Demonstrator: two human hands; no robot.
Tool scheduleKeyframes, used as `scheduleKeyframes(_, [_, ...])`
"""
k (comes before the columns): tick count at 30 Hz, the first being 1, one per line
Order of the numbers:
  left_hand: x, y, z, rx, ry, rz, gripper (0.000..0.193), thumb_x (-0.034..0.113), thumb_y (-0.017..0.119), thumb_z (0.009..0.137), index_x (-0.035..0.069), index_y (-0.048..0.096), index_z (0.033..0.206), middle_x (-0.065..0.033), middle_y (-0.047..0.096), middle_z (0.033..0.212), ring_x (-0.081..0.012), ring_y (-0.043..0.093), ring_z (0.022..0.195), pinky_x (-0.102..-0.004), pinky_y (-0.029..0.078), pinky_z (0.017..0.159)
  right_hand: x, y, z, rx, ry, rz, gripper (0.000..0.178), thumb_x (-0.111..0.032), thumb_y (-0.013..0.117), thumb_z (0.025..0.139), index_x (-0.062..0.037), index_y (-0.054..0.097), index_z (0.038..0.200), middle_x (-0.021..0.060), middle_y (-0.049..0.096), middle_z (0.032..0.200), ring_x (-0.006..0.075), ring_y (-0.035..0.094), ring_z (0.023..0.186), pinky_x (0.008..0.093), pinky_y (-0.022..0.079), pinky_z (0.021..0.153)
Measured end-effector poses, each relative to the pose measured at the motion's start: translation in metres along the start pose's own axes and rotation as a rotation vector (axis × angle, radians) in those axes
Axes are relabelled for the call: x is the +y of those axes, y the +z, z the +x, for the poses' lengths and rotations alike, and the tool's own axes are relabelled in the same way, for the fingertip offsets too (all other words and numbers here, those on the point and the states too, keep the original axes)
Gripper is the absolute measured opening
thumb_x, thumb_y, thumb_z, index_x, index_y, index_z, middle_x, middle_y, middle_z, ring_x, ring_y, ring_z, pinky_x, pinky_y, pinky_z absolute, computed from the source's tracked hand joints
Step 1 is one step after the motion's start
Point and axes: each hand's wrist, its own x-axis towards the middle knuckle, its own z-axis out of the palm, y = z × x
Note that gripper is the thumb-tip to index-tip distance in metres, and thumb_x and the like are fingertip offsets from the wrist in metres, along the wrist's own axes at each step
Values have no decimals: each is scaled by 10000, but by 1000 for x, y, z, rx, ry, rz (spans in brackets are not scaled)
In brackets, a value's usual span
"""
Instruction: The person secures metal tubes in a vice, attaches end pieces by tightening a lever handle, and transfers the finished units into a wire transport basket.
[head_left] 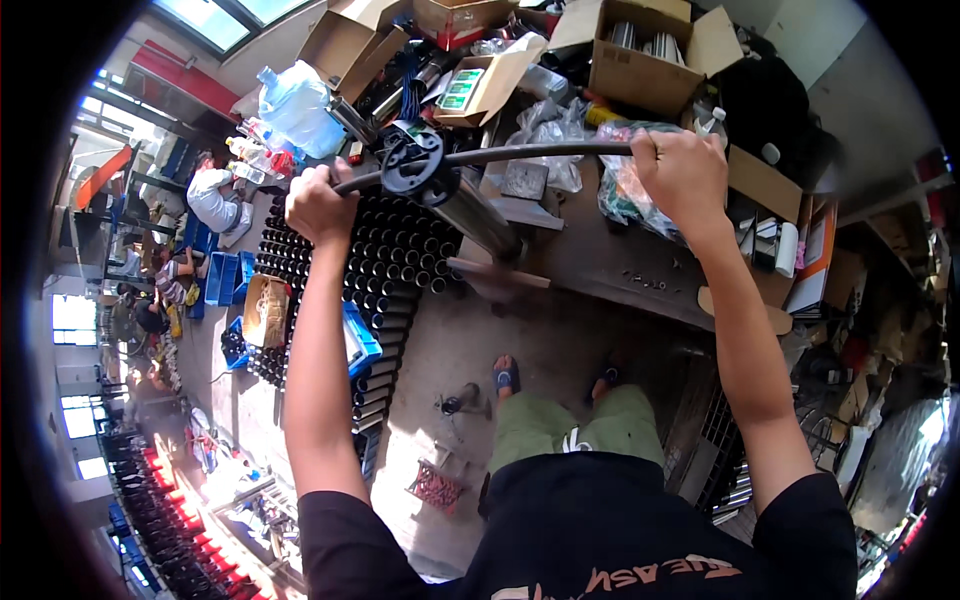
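Head view shows both my arms stretched out in front of me, each fist wrapped around one end of a long, thin black bar (520, 153) that arcs slightly between them. My left hand (318, 205) is fully closed on the bar's left end, knuckles up, thumb tucked underneath. My right hand (683, 172) is closed just as tightly on the right end, fingers curled over the top. Between my hands, nearer the left one, the bar passes through a black round wheel-like fitting (413, 162) mounted on the top of a shiny metal cylinder (470, 210), which slants down and toward my right. Below my left hand lies a rack of black tubes (385, 260) packed side by side, their open ends facing up, and just beyond it a blue crate (360, 340). Under my right hand sits a crumpled clear plastic bag (625, 190) on a dark workbench (620, 265). Beyond both hands stand open cardboard boxes (650, 60), and past my left hand a large clear water bottle (295, 105). Far below my hands I see my feet in sandals (507, 377) on the concrete floor.
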Motion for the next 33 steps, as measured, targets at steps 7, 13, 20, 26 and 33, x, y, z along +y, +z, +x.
scheduleKeyframes(7, [-10,11,7,215,50,-245,255,302,664,823,126,595,650,-68,596,666,-302,612,654,-434,483,593,-17,13,10,10,222,-139,478,-342,468,927,-6,732,714,209,691,727,403,673,734,496,526,792])
scheduleKeyframes(13, [-32,49,13,248,269,-375,275,312,678,832,145,579,637,-56,599,657,-288,616,633,-420,470,533,-51,3,-37,57,357,-271,547,-404,443,949,-6,739,719,238,695,751,410,701,777,506,551,790])
scheduleKeyframes(20, [-20,65,24,145,245,-546,191,343,712,788,183,640,710,-30,627,707,-272,640,677,-408,500,579,-84,-29,-56,72,556,-334,554,-420,433,924,-11,728,694,223,687,703,425,680,701,500,550,729])
scheduleKeyframes(26, [-11,73,29,279,301,-557,260,325,700,805,170,590,627,-29,618,663,-255,634,639,-407,456,505,-76,-30,-65,198,440,-401,536,-402,437,917,-23,723,668,213,685,695,404,676,671,495,537,731])
scheduleKeyframes(33, [-16,115,60,243,393,-642,248,324,691,821,138,607,679,-79,607,644,-298,624,608,-408,484,545,-177,-65,-106,221,481,-380,492,-416,502,974,-55,720,720,184,678,694,365,672,709,493,510,676])
